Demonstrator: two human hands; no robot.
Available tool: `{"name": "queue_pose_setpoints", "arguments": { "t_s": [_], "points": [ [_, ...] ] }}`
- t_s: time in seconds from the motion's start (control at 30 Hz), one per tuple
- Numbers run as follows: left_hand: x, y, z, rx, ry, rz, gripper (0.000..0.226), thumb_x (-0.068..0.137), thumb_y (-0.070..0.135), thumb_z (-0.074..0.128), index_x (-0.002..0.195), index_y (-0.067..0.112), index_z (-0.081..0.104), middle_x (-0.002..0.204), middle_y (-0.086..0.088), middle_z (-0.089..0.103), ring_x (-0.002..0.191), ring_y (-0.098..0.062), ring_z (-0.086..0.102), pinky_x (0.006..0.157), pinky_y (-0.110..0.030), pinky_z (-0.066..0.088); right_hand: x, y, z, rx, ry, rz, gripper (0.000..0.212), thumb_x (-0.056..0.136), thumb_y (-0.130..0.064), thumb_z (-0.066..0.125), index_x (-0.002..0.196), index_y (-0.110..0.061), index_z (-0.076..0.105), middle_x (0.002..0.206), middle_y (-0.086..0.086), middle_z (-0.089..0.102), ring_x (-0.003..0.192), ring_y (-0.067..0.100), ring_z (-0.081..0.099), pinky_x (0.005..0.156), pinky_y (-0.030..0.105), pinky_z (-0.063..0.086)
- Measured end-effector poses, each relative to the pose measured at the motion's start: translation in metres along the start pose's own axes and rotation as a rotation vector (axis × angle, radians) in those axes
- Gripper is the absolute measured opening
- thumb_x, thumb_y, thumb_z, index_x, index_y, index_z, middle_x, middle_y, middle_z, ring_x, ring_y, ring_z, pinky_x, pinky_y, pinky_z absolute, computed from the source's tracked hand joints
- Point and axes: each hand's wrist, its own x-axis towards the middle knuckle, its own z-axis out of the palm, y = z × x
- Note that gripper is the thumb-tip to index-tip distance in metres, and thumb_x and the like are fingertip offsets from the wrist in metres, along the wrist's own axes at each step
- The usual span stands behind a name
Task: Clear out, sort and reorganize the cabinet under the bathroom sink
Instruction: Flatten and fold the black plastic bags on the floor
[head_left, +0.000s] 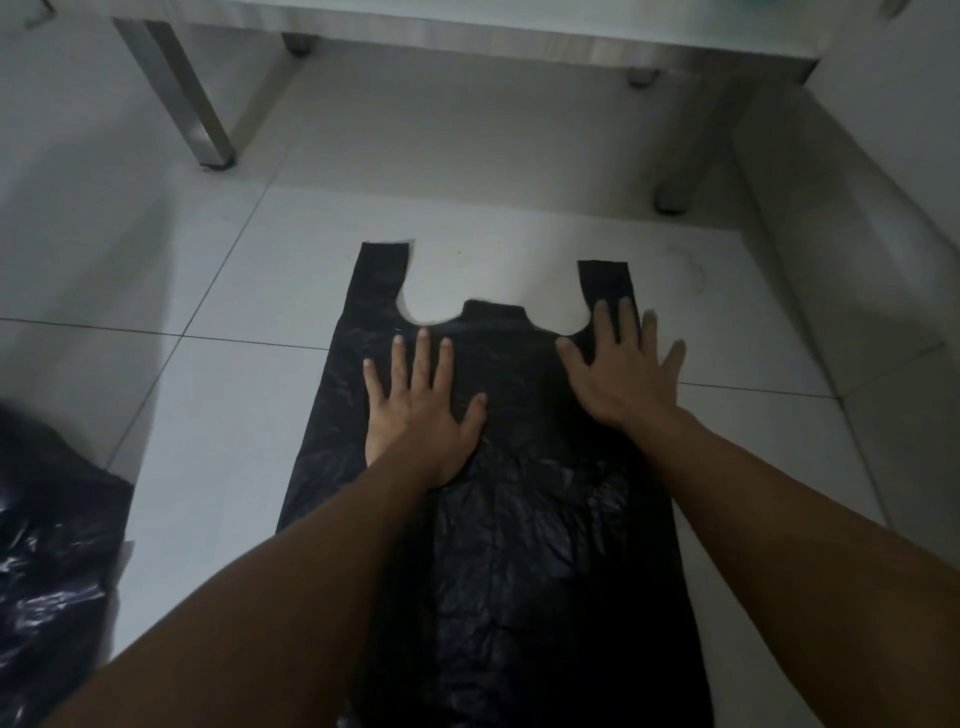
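Observation:
A black plastic carrier bag (519, 519) lies flat on the white tiled floor, its two handles pointing away from me toward the cabinet. My left hand (421, 405) rests palm down on the bag's upper left part, fingers spread. My right hand (623, 374) lies flat on the bag's upper right corner, its fingers over the base of the right handle and partly on the tile. Neither hand grips anything.
The underside of the sink unit (467, 36) stands on metal legs (197, 114) at the back, with open floor beneath it. A crumpled, filled black bag (47, 561) sits at the left edge. White walls close in on the right (857, 234) and left.

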Motion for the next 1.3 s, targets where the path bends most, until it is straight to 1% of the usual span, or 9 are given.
{"name": "queue_pose_setpoints", "arguments": {
  "t_s": [0.13,0.3,0.47,0.67,0.73,0.87,1.03,1.13,1.3],
  "points": [
    [-0.001,0.000,-0.002,-0.010,-0.010,0.000,0.079,0.091,0.068,0.004,0.154,0.022,-0.010,0.161,-0.003,-0.017,0.147,-0.027,-0.021,0.117,-0.057,-0.008,0.007,0.021,0.017,-0.039,-0.066,-0.017,0.089,0.086,-0.079,0.007,0.153,-0.026,-0.016,0.160,-0.005,-0.022,0.148,0.023,-0.019,0.114,0.061,-0.012],
    [0.000,-0.002,-0.003,-0.020,-0.043,0.001,0.078,0.092,0.067,0.005,0.154,0.022,-0.011,0.161,-0.002,-0.017,0.147,-0.026,-0.021,0.116,-0.057,-0.010,0.019,0.022,-0.004,0.049,-0.253,0.009,0.084,0.090,-0.075,0.014,0.153,-0.029,-0.014,0.159,-0.007,-0.026,0.147,0.023,-0.021,0.114,0.060,-0.013],
    [0.007,-0.005,-0.011,-0.169,-0.114,-0.024,0.073,0.096,0.058,0.018,0.155,0.022,-0.007,0.161,0.002,-0.015,0.147,-0.019,-0.022,0.115,-0.052,-0.018,-0.029,0.016,-0.007,0.038,0.029,-0.165,0.072,0.097,-0.064,0.014,0.155,-0.026,-0.006,0.161,-0.003,-0.019,0.148,0.024,-0.016,0.117,0.056,-0.008],
    [0.004,-0.010,-0.007,-0.111,-0.092,0.048,0.076,0.096,0.061,0.018,0.155,0.019,-0.004,0.161,-0.003,-0.016,0.147,-0.022,-0.020,0.116,-0.055,-0.012,-0.091,0.037,0.048,-0.131,0.060,-0.185,0.076,0.090,-0.074,0.003,0.154,-0.034,-0.008,0.163,0.001,-0.011,0.150,0.024,-0.011,0.116,0.061,-0.003],
    [0.005,-0.010,-0.013,-0.215,-0.123,0.029,0.078,0.095,0.063,0.024,0.155,0.020,-0.002,0.161,-0.004,-0.017,0.147,-0.020,-0.019,0.116,-0.054,-0.014,-0.086,0.037,0.047,-0.127,0.042,-0.178,0.077,0.089,-0.075,0.002,0.153,-0.035,-0.010,0.162,0.000,-0.014,0.149,0.023,-0.013,0.116,0.062,-0.004],
    [-0.017,-0.014,-0.040,-0.509,0.120,0.010,0.064,0.101,0.046,0.033,0.155,0.021,0.008,0.163,-0.005,-0.009,0.149,-0.017,-0.012,0.118,-0.048,-0.014,-0.091,0.034,0.039,-0.092,0.003,-0.183,0.084,0.086,-0.078,0.002,0.153,-0.030,-0.014,0.160,0.002,-0.022,0.146,0.026,-0.023,0.114,0.062,-0.010],
    [-0.113,-0.017,-0.023,-0.186,0.137,0.263,0.068,0.096,0.056,0.026,0.154,0.021,0.020,0.163,-0.006,0.003,0.150,-0.025,-0.003,0.119,-0.055,-0.002,-0.169,0.013,0.054,-0.089,0.151,-0.297,0.077,0.091,-0.071,0.008,0.155,-0.030,-0.007,0.162,0.005,-0.015,0.148,0.030,-0.015,0.116,0.059,-0.008],
    [-0.151,-0.032,0.004,0.000,0.032,0.229,0.072,0.093,0.065,0.021,0.154,0.028,0.018,0.163,-0.003,0.003,0.150,-0.028,0.000,0.117,-0.059,0.003,-0.193,0.019,0.072,-0.152,0.070,-0.260,0.076,0.089,-0.074,0.002,0.154,-0.037,-0.006,0.163,0.002,-0.009,0.150,0.029,-0.009,0.116,0.063,0.000],
    [-0.149,-0.035,0.002,0.058,-0.051,0.180,0.074,0.090,0.068,0.009,0.154,0.031,0.001,0.163,-0.002,-0.006,0.150,-0.026,-0.008,0.116,-0.061,-0.002,-0.190,0.020,0.070,-0.173,-0.009,-0.219,0.077,0.085,-0.078,-0.002,0.150,-0.040,-0.019,0.161,0.001,-0.020,0.148,0.027,-0.018,0.116,0.062,-0.004]
  ]
}}
